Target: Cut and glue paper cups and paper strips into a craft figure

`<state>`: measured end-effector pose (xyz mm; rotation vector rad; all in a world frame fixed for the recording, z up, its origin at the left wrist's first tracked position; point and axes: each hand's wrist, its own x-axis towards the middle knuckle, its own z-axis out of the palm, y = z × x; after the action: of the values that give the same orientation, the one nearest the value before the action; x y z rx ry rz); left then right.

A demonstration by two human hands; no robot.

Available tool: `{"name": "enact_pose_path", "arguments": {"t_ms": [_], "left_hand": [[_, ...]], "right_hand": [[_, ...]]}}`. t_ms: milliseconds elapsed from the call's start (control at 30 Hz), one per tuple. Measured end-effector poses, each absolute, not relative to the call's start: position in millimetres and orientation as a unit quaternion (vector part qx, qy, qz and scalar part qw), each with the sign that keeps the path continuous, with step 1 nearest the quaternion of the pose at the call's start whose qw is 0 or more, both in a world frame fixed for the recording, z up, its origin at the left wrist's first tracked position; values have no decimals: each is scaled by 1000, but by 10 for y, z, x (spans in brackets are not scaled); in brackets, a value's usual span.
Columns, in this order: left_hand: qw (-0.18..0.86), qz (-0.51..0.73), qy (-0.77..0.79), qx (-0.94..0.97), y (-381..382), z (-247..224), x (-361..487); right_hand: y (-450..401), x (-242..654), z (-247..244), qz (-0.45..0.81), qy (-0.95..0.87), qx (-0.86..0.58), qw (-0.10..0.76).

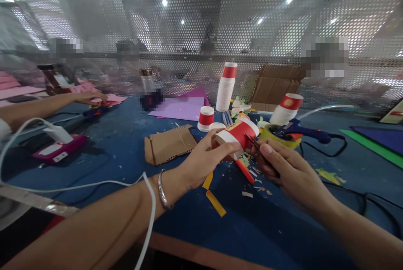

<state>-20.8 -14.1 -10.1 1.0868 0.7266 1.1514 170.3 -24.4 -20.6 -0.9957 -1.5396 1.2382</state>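
My left hand (210,156) is wrapped round a red and white paper cup (236,132), which lies tilted on its side above the table. In my right hand (280,161) is a pair of scissors (252,140), its thin dark blades slightly apart and at the red wall of the cup. My fingers hide most of the scissors' handles. Beneath the cup an orange strip-like tool (244,171) lies on the table, partly covered. Yellow paper strips (216,203) rest below my left hand.
A brown corrugated cardboard piece (170,144) lies left. Behind are stacked paper cups (226,93), another cup stack (285,112) and purple paper (182,108). A blue glue gun (299,129) rests on a tape roll (270,133). A white cable (94,184) crosses near my left arm; another person's hand (92,98) is far left.
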Motion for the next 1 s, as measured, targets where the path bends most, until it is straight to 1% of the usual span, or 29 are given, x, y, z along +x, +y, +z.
{"name": "enact_pose_path", "arguments": {"t_ms": [133, 300, 467, 1000], "left_hand": [[624, 520, 317, 489, -117, -105, -213], [551, 541, 340, 537, -98, -103, -240], [511, 529, 359, 575, -89, -141, -259], [371, 524, 380, 666, -65, -155, -274]], "right_hand": [[-247, 1698, -225, 514, -620, -398, 439], [-253, 1695, -204, 516, -635, -389, 423], [-266, 1695, -190, 517, -648, -381, 410], [-288, 1675, -163, 586, -604, -368, 395]]}}
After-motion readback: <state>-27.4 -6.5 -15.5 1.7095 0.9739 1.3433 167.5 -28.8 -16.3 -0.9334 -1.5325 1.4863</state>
